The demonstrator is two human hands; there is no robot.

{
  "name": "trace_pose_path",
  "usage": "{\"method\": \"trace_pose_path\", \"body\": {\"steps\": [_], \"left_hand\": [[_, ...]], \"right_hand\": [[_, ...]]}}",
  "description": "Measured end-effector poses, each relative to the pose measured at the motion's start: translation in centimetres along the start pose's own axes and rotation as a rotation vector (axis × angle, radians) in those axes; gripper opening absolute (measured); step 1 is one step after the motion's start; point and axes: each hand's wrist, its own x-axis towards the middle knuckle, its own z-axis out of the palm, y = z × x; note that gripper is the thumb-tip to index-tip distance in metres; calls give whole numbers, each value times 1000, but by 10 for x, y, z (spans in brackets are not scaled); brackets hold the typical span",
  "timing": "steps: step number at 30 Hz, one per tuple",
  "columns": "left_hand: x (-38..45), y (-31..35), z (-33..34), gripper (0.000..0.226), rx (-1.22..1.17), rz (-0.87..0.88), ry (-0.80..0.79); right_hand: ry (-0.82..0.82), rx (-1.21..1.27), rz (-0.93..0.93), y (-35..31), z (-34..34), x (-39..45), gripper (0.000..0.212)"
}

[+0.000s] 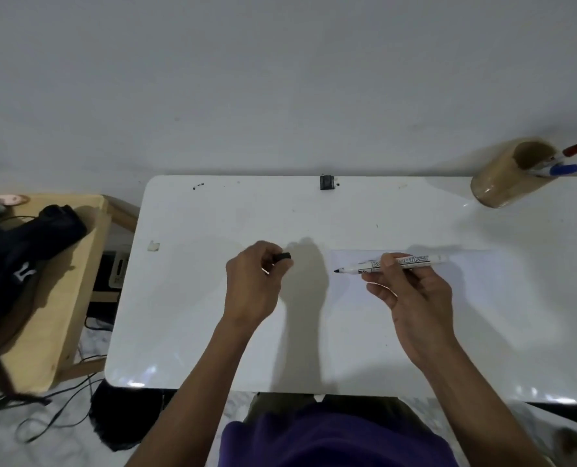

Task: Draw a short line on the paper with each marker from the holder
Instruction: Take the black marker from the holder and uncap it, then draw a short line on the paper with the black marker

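Observation:
My right hand (pixel 411 298) holds an uncapped white board marker (pixel 415 261) level above the left part of the white paper (pixel 482 281), its black tip pointing left. My left hand (pixel 253 284) hovers over the bare table left of the paper, fingers closed on the marker's black cap (pixel 283 257). The tan cylindrical holder (pixel 502 183) stands at the table's far right corner with a red-capped marker (pixel 576 148) and a blue-capped marker (pixel 564 169) sticking out. No line shows on the paper.
The white table (pixel 213 332) meets a grey wall at its far edge, where a small black clip (pixel 327 182) lies. A wooden side table (pixel 64 298) with a black bag (pixel 14 271) stands to the left. Cables (pixel 54 416) run over the floor.

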Motion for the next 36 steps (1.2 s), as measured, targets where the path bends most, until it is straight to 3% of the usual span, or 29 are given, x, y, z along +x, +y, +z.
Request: {"method": "trace_pose_path", "body": {"steps": [7,13,16,18,21,26,31,36], "left_hand": [[50,-15,28,8,346,-2,-57],[59,-17,33,10,376,-45,-109],[55,-16,29,33,362,-104,-83],[39,-14,25,48,374,-133,39],[0,-12,31,45,394,29,185],[-39,-34,76,47,555,357,-19],[-40,-48,94,49,670,406,-108],[-40,-60,100,48,696,433,-61]], "right_hand": [[37,-115,-52,3,-19,13,8],[21,-184,-100,8,-27,21,18],[-1,-191,-141,9,-28,30,22],[-51,-221,-189,10,-28,38,21],[-135,-242,-206,14,-28,54,14],[-245,-337,-290,21,-24,75,13],[-235,-403,-350,33,-20,91,13],[-196,-432,-343,47,-20,99,16]]}}
